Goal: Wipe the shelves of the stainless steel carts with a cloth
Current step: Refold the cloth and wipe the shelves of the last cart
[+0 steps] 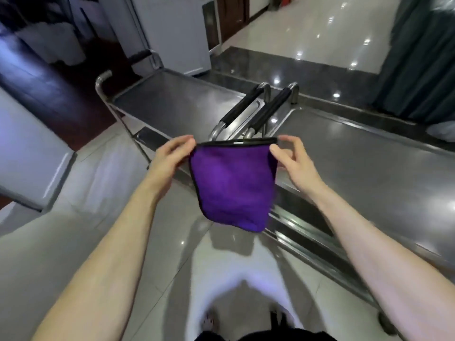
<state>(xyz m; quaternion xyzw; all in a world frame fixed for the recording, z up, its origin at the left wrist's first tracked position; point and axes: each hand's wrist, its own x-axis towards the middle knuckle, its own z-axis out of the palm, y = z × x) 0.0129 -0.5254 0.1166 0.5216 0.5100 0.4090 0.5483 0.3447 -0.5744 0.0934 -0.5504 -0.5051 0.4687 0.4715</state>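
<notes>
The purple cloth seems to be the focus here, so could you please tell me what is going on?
A person holds the cloth up by its top corners, the left hand pinching one and the right hand the other. It hangs in the air before a far cart and a near cart, touching neither. Wiping looks not yet begun.

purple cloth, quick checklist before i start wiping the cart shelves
1. Grip: left hand pinches one top corner of the purple cloth, right hand the other: ok.
2. Cloth opened out, hanging flat: ok.
3. Cloth on a shelf: not ok, it hangs in the air, short of the left cart's top shelf and the right cart's top shelf.
4. Right cart's top shelf free of items where visible: ok.
5. Cloth damp or clean: cannot tell.
</notes>
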